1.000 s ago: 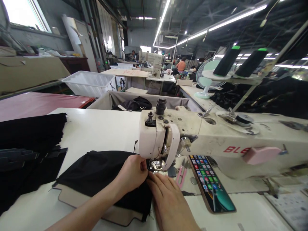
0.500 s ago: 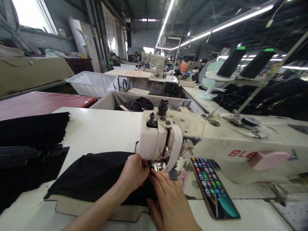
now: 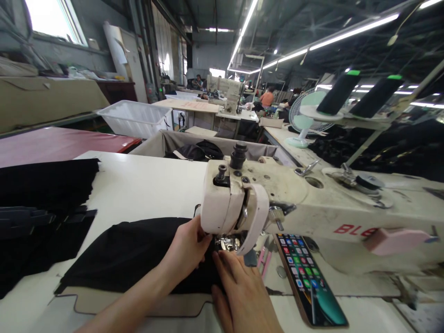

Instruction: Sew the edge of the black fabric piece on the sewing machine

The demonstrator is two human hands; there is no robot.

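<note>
A black fabric piece [image 3: 128,259] lies on the white sewing table under the head of a sewing machine [image 3: 222,203]. Below its front edge shows a beige piece [image 3: 104,303] with a dark outline. My left hand [image 3: 189,245] pinches the black fabric just left of the metal presser foot [image 3: 227,242]. My right hand [image 3: 244,289] rests flat with fingers stretched out, its fingertips on the fabric directly in front of the foot. The needle and the fabric edge under the foot are hidden.
A phone [image 3: 310,282] with its screen lit lies right of my right hand, beside pink-handled tool [image 3: 266,262]. Stacked black fabric pieces [image 3: 41,217] lie at the left. Behind the table stands a fabric-lined bin [image 3: 156,144] with dark items. Thread cones [image 3: 338,95] stand at right.
The black fabric and beige piece have shifted slightly left. My left hand has moved a little left, its fingers raised closer to the machine head. The view has tilted slightly.
</note>
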